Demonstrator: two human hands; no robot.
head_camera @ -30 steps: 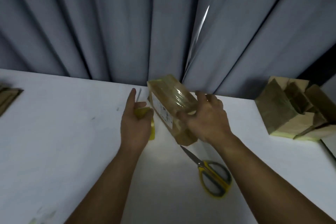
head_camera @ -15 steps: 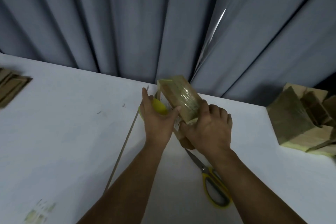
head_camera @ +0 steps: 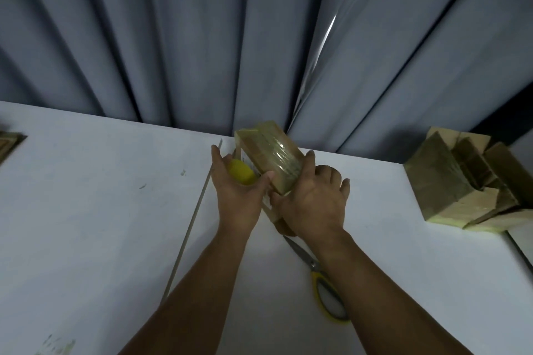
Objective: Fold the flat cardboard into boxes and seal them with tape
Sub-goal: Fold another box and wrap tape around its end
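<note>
Behind, grey curtain (head_camera: 202,37) — white table (head_camera: 86,210); left hand (head_camera: 239,199) holds tape roll (head_camera: 242,171), right hand (head_camera: 314,202) grips box (head_camera: 271,150).

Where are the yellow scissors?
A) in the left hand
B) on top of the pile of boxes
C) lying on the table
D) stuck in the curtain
C: the yellow-handled scissors lie flat on the white table, right by the right forearm.

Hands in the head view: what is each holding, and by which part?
The left hand holds the yellow tape roll, cupped round its outer rim. The right hand grips the taped cardboard box at its near end.
</note>
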